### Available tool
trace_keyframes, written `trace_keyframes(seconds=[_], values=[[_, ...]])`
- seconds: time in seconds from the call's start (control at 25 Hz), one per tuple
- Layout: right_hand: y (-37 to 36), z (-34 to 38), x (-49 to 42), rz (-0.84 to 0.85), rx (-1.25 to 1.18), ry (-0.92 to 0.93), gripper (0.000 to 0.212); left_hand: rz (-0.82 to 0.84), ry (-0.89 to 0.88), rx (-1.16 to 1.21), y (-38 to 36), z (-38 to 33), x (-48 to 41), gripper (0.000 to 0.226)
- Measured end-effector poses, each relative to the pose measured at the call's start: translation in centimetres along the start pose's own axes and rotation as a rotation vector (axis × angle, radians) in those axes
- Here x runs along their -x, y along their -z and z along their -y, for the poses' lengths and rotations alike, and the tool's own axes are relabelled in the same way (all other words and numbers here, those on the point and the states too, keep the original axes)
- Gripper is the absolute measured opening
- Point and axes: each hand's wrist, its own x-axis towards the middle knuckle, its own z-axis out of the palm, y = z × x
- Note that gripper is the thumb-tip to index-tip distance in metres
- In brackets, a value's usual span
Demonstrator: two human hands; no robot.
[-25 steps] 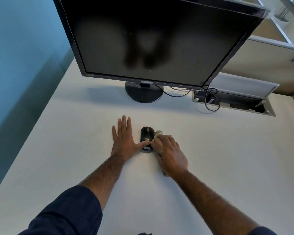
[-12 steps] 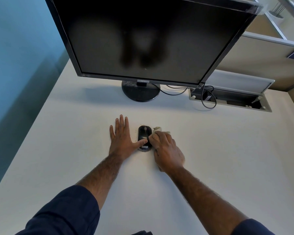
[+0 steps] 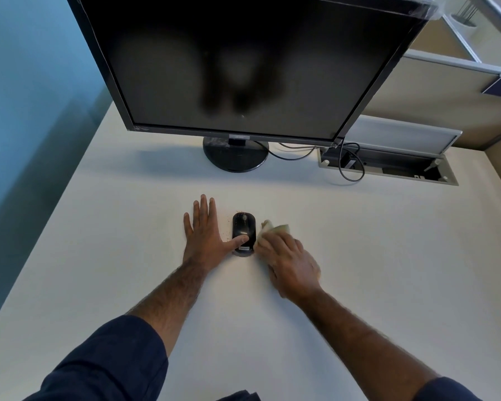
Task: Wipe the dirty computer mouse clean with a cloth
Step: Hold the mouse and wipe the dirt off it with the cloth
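Observation:
A black computer mouse [image 3: 243, 227] lies on the white desk [image 3: 359, 256], with brown specks of dirt around its far and left sides. My left hand [image 3: 204, 233] rests flat on the desk to the mouse's left, fingers spread, its thumb pressing on the mouse's near part. My right hand [image 3: 289, 263] is closed on a crumpled pale cloth [image 3: 274, 228] just to the right of the mouse, the cloth touching the mouse's right side.
A black monitor [image 3: 243, 68] on a round stand [image 3: 235, 156] rises behind the mouse. A cable [image 3: 350, 166] runs into an open cable tray [image 3: 388, 164] at the back right. A blue wall borders the desk's left edge.
My right hand with the cloth has slid off the mouse's top to its right side, uncovering more of the mouse. The left hand stays put.

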Motion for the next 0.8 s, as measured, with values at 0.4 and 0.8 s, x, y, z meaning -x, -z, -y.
trace_keyframes(seconds=[0.4,0.8], values=[[1.6,0.8,-7.3,0.051,-0.026,-0.187,0.044,0.020,0.000,-0.009,0.1,-0.1,0.1,0.131],[0.5,0.7,-5.1,0.030,-0.110,-0.160,0.039,0.009,0.000,-0.026,0.0,-0.2,0.1,0.128]])
